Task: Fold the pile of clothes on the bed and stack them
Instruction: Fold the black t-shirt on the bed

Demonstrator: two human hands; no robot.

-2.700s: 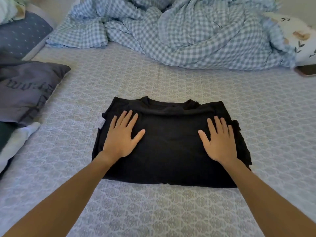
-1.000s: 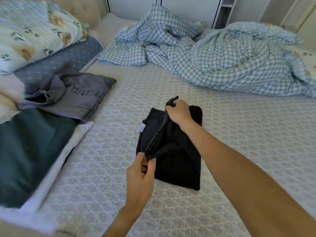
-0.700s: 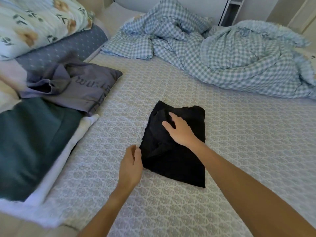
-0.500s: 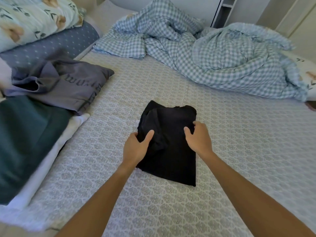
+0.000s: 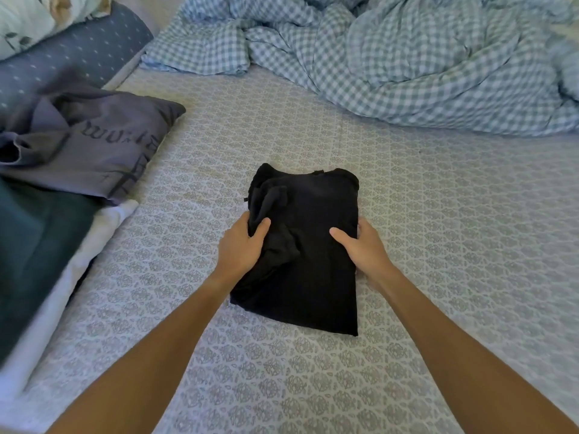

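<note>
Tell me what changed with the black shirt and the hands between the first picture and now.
The black shirt, earlier a wide rectangle under two flat palms, has been folded sideways into a narrow bundle. The left hand now grips its left edge and the right hand its right edge, thumbs on top. It stays on the patterned sheet; the grey shirt and checked duvet are unmoved.

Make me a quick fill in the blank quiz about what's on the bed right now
1. Both hands, left hand and right hand, grip the folded ____ shirt.
2. The checked duvet lies ____ the shirt, bunched up.
3. The grey shirt with lettering lies to the shirt's ____.

Missing: black; beyond; left
</note>
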